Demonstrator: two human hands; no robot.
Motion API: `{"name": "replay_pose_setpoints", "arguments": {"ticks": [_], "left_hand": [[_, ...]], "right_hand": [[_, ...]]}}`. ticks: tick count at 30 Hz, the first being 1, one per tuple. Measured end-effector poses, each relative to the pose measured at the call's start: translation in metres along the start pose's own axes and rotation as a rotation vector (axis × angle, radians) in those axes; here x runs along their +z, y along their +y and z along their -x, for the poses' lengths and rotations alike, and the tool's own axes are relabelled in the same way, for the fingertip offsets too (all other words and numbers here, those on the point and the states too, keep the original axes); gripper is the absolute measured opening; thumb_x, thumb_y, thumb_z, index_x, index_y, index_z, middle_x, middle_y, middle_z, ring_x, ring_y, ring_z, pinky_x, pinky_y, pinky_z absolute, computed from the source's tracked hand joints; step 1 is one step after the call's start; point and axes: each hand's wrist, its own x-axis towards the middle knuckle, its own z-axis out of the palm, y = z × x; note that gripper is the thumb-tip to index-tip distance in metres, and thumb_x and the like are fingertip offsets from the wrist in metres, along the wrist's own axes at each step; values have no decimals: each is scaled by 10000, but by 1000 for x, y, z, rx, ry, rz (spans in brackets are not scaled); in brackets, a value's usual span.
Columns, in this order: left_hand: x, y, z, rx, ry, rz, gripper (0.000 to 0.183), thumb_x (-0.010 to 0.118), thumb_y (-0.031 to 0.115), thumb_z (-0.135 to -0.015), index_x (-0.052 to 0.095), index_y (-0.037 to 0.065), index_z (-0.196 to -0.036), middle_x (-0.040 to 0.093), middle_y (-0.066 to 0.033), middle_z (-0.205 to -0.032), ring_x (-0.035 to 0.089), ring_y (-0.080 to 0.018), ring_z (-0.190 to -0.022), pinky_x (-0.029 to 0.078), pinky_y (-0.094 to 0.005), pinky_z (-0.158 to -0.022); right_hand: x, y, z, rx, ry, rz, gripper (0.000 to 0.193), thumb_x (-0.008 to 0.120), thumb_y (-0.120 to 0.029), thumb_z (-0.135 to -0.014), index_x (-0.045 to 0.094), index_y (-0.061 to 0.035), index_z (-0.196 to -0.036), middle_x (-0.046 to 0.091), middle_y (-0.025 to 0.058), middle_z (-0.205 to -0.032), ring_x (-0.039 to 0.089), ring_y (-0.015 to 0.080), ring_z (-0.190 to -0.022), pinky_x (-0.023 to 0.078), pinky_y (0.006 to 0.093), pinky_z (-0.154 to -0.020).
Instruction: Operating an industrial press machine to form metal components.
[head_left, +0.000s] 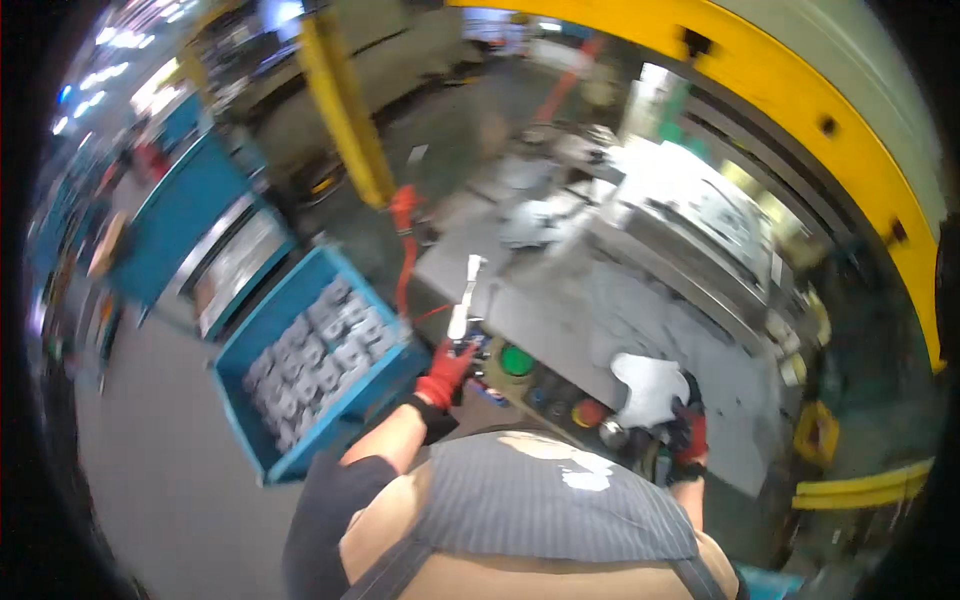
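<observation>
My left hand [446,374], in a red glove with dark fingertips, is closed around the lower end of a slim white-handled tool [461,318]. The tool points up and away and ends in a pale tip; its kind is unclear. On the right, my right hand [688,428], gloved in red and black, grips the right edge of a flat silver sheet-metal piece [648,386] with rounded, lobed edges. This piece is over the near part of the grey metal press table [560,310]. Some of my right fingers are hidden or dark against the background.
A control panel with a green button [516,360] and a red button [586,413] lies between my hands. Left stands a blue bin [345,425] of formed metal parts. Beyond the table are a die block [680,245], more sheet pieces [530,222] and a yellow press frame [790,70].
</observation>
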Motion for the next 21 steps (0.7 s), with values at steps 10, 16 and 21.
{"name": "replay_pose_setpoints", "arguments": {"ticks": [10,16,21], "left_hand": [[143,193,-104,685,-577,261,235,523,180,-822,499,16,-989,580,-113,-773,553,-194,-685,439,-296,-611],[249,310,-140,529,-876,-70,367,539,276,-804,498,-22,-1014,587,-182,-866,560,-248,-768,429,-318,-689],[263,340,-110,768,-782,-201,411,549,354,-780,535,-18,-953,597,-180,-821,564,-246,-742,433,-347,-679]], "right_hand": [[-52,38,31,59,369,-622,388,493,-72,-809,393,-74,-1184,494,62,-1080,499,181,-947,455,315,-788],[-51,43,34,36,354,-552,404,493,-76,-813,379,-72,-1201,496,77,-1090,502,200,-965,467,327,-774],[-60,46,38,31,416,-536,402,495,-67,-809,386,-63,-1196,511,85,-1076,537,214,-922,487,328,-755]]}}
